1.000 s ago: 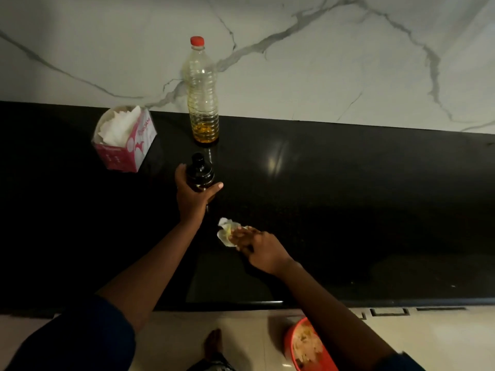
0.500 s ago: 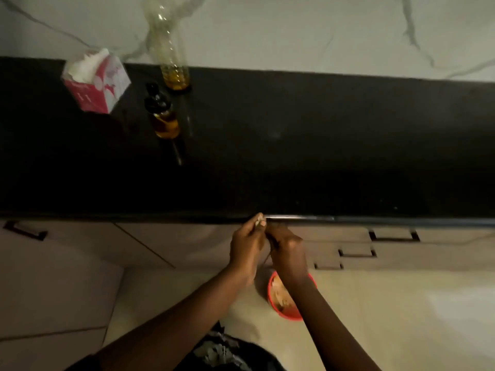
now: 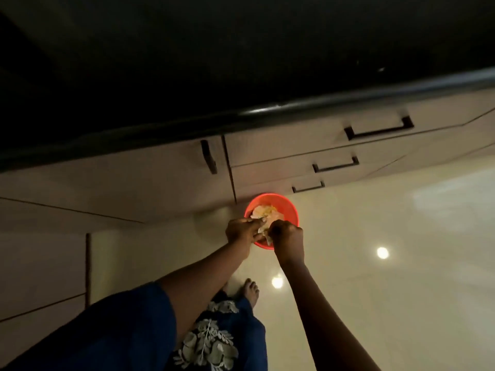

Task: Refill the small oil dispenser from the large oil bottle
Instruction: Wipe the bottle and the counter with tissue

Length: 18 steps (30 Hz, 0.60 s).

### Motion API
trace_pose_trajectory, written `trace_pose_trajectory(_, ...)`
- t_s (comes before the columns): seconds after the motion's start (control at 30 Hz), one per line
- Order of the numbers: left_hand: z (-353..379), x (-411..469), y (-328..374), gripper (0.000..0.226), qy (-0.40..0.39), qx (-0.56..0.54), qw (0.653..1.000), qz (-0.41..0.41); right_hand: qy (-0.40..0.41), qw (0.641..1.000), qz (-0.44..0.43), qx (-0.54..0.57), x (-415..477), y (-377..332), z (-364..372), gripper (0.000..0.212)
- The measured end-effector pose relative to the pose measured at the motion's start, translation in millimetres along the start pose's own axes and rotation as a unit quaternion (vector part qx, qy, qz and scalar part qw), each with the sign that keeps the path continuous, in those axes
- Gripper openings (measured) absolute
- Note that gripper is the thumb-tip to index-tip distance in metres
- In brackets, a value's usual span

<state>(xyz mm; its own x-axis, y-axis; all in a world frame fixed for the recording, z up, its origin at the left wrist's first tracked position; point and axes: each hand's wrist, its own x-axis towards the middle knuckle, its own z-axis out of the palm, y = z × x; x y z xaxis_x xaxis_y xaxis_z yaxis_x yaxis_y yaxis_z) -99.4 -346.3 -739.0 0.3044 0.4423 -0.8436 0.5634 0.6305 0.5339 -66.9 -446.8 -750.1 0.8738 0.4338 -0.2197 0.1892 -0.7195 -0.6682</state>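
Neither the small oil dispenser nor the large oil bottle is in view; the camera looks down past the counter edge to the floor. My left hand and my right hand are close together above a red bin on the floor. Between them they pinch a small crumpled white tissue. My right hand is fisted around it and the fingers of my left hand touch it. More crumpled paper lies inside the bin.
The black countertop fills the top of the view, its rounded edge running across. Below it are pale cabinet drawers with dark handles. The glossy cream floor reflects ceiling lights. My bare foot stands near the bin.
The view has dropped from the countertop to the floor, losing both bottles. My hands went from the counter down to the red bin, carrying the tissue.
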Motion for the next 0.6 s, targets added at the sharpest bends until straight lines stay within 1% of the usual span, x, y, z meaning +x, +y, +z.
trace_pose_trajectory(0.1, 21, 49, -26, 0.029, -0.014, 0.024, 0.999, -0.026, -0.059, 0.991, 0.117, 0.024, 20, 44, 26, 0.012)
trace_pose_trajectory(0.2, 26, 87, -41, 0.035, -0.026, 0.075, 0.996, -0.032, -0.045, 0.979, 0.193, 0.041, 38, 76, 43, 0.021)
trace_pose_trajectory(0.3, 19, 115, -51, 0.036, -0.027, 0.115, 0.993, -0.022, -0.054, 0.974, 0.218, 0.017, 50, 98, 61, 0.032)
trace_pose_trajectory(0.37, 11, 127, -56, 0.034, -0.030, 0.121, 0.992, -0.021, -0.064, 0.971, 0.227, 0.028, 50, 103, 70, 0.041)
trace_pose_trajectory(0.43, 3, 133, -62, 0.033, -0.026, 0.135, 0.990, -0.025, -0.058, 0.967, 0.246, 0.025, 42, 103, 71, 0.047)
trace_pose_trajectory(0.53, -8, 126, -63, 0.033, -0.021, 0.140, 0.990, -0.020, -0.065, 0.962, 0.266, -0.010, 23, 95, 68, 0.044)
trace_pose_trajectory(0.6, -13, 113, -60, 0.033, -0.020, 0.132, 0.991, -0.010, -0.064, 0.962, 0.267, -0.007, 9, 81, 64, 0.036)
